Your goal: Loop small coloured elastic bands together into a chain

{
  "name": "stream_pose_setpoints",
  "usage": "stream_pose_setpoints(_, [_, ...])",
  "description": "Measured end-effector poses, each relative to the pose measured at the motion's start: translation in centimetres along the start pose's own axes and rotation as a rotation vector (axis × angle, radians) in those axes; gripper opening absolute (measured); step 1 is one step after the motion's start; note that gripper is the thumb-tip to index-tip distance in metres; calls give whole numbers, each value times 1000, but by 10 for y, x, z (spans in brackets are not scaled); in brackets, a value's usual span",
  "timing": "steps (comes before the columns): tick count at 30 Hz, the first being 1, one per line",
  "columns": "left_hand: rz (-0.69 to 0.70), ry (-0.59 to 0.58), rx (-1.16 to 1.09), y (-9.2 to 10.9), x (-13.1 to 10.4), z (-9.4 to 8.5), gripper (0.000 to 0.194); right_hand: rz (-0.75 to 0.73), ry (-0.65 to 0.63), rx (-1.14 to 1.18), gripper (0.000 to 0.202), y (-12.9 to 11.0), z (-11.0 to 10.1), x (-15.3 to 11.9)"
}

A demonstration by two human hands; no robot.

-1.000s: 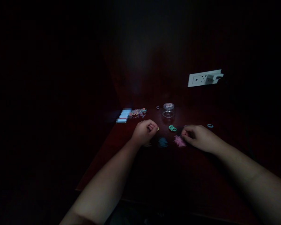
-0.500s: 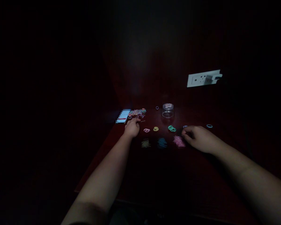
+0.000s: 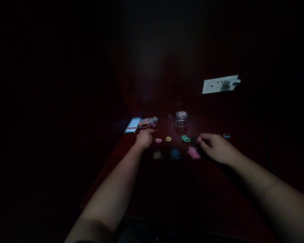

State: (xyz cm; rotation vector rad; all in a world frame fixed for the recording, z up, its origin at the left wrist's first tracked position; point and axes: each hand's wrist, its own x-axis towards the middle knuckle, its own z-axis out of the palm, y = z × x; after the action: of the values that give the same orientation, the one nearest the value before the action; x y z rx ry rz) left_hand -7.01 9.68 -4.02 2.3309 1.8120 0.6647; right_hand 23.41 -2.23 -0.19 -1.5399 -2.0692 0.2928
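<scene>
On the dark red table, my left hand [image 3: 144, 138] rests below a mixed pile of coloured bands [image 3: 149, 121], its index finger stretched toward a small thin piece [image 3: 155, 130]. My right hand [image 3: 212, 145] has thumb and fingertips pinched together just right of the green bands [image 3: 185, 138]; what is between them is too small to make out. Pink bands [image 3: 158, 140] and yellow bands [image 3: 168, 138] lie between the hands. Nearer are a pale yellowish heap [image 3: 157, 155], a blue heap [image 3: 175, 154] and a pink heap [image 3: 194, 153] of small bands.
A clear lidded jar [image 3: 181, 119] stands behind the green bands, with a small purple ring [image 3: 170, 116] to its left. A lit phone [image 3: 133, 125] lies far left. One blue ring [image 3: 226, 136] is on the right. A wall socket [image 3: 220, 84] holds a plug.
My left hand has shifted slightly right, its index finger now at the thin piece. My right fingertips have moved a little, and the purplish band seen beside them is no longer visible.
</scene>
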Motion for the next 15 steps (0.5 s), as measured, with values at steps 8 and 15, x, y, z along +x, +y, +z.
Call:
stream_pose_setpoints(8, [483, 254, -164, 41, -21, -21, 34, -27, 76, 133, 14, -2, 10, -2])
stream_pose_setpoints(15, [828, 96, -292, 91, -57, -27, 39, -100, 129, 254, 22, -7, 16, -3])
